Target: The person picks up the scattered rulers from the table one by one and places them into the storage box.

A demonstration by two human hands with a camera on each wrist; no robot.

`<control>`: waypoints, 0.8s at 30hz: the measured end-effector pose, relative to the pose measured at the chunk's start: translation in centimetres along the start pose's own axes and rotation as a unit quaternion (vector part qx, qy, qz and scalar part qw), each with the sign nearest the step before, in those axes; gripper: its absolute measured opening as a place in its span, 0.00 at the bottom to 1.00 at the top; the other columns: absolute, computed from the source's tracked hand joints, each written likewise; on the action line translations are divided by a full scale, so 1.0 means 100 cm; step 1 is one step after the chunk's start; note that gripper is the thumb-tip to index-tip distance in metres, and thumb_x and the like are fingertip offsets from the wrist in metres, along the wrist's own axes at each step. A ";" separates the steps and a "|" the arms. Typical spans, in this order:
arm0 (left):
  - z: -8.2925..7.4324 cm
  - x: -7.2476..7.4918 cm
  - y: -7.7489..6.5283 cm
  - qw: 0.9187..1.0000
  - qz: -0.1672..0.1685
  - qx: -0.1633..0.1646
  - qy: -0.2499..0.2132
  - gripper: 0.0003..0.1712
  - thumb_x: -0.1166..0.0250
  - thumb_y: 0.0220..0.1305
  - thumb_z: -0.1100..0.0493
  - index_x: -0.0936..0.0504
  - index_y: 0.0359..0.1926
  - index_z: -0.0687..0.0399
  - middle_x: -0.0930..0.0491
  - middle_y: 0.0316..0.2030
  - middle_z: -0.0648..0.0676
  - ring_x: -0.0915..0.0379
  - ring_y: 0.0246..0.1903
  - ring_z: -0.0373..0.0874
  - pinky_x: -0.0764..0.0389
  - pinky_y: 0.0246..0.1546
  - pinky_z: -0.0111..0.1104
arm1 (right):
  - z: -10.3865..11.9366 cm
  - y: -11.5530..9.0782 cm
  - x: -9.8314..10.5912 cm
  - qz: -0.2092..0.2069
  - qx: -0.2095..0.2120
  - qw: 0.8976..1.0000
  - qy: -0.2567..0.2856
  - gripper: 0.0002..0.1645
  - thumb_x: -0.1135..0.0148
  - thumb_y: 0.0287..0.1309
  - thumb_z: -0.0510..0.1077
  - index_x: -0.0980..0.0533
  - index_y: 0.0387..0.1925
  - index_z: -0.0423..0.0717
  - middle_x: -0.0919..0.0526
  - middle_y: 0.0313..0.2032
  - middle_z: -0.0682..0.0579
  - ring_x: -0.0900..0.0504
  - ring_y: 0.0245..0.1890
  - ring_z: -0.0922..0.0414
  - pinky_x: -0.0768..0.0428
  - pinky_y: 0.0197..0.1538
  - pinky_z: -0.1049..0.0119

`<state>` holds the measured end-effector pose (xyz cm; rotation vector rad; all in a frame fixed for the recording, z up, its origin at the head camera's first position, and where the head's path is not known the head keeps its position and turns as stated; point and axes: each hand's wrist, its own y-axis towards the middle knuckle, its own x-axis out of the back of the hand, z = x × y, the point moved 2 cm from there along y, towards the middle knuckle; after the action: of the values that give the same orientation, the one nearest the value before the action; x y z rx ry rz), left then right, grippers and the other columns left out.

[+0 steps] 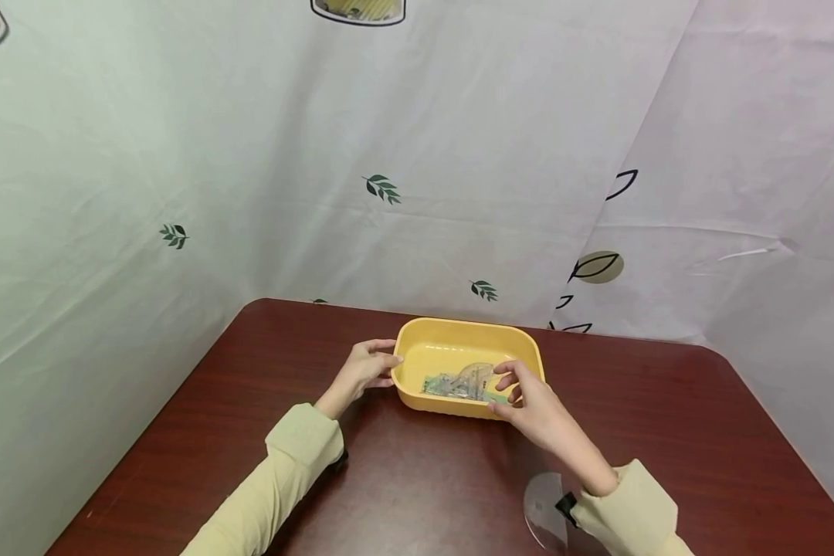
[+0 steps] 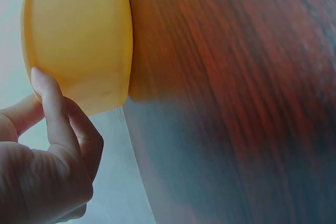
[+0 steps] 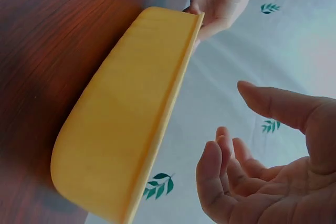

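A yellow plastic basin [image 1: 479,333] with rounded corners stands near the far edge of the table. My left hand [image 1: 363,369] grips its left rim, thumb over the edge and fingers outside; the left wrist view shows the same pinch on the basin wall [image 2: 84,30]. Inside lie a clear rounded flat piece [image 1: 478,375] and greenish transparent flat pieces [image 1: 434,384], too small to name. My right hand [image 1: 531,405] hovers over the basin's near right side. In the right wrist view its fingers are loosely bent, thumb apart, with nothing between them.
A clear half-round plastic piece, like a protractor [image 1: 545,510], lies on the dark red-brown table [image 1: 424,494] beside the right wrist. White cloth [image 1: 271,154] with leaf prints hangs behind the table and along its sides.
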<state>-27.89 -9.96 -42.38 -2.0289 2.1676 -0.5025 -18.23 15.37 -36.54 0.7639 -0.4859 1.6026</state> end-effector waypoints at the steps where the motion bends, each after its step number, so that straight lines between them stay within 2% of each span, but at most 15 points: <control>1: 0.000 0.000 0.000 1.000 -0.001 -0.002 0.002 0.26 0.36 0.54 0.62 0.29 0.56 0.53 0.21 0.36 0.56 0.24 0.24 0.40 0.20 0.18 0.25 | 0.000 -0.002 0.001 0.002 0.004 1.000 -0.003 0.25 0.33 0.46 0.38 0.33 0.46 0.43 0.23 0.36 0.47 0.28 0.30 0.59 0.28 0.32 0.71; 5: 0.001 0.001 0.001 1.000 0.000 -0.002 0.001 0.26 0.36 0.54 0.62 0.29 0.56 0.53 0.22 0.34 0.55 0.24 0.23 0.40 0.20 0.18 0.26 | -0.003 -0.010 0.008 0.007 0.020 1.000 -0.014 0.27 0.31 0.44 0.39 0.33 0.46 0.44 0.24 0.35 0.48 0.29 0.29 0.60 0.27 0.30 0.73; 9: 0.001 0.000 0.001 1.000 0.000 0.002 -0.002 0.26 0.36 0.54 0.62 0.29 0.56 0.53 0.23 0.32 0.54 0.24 0.23 0.40 0.20 0.18 0.25 | -0.008 -0.018 0.012 0.013 0.020 0.999 -0.022 0.27 0.30 0.42 0.40 0.32 0.45 0.46 0.23 0.35 0.49 0.29 0.29 0.61 0.28 0.29 0.74; 16: 0.001 0.000 0.000 1.000 0.000 -0.002 -0.005 0.26 0.36 0.54 0.63 0.28 0.55 0.54 0.23 0.33 0.55 0.24 0.22 0.40 0.21 0.18 0.25 | -0.019 -0.031 0.018 0.026 -0.002 0.999 -0.022 0.29 0.29 0.40 0.43 0.31 0.45 0.45 0.24 0.35 0.50 0.29 0.29 0.64 0.29 0.28 0.75; 24: 0.000 -0.001 0.000 1.000 -0.002 -0.003 -0.006 0.26 0.36 0.54 0.63 0.28 0.55 0.54 0.22 0.34 0.55 0.23 0.22 0.40 0.20 0.19 0.26 | -0.043 -0.045 0.026 0.039 -0.031 0.998 -0.038 0.28 0.28 0.39 0.46 0.31 0.43 0.44 0.24 0.35 0.51 0.29 0.29 0.66 0.29 0.28 0.75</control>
<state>-27.82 -9.91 -42.41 -2.0348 2.1608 -0.4835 -14.81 20.96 -38.19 0.7681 -0.6243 1.6272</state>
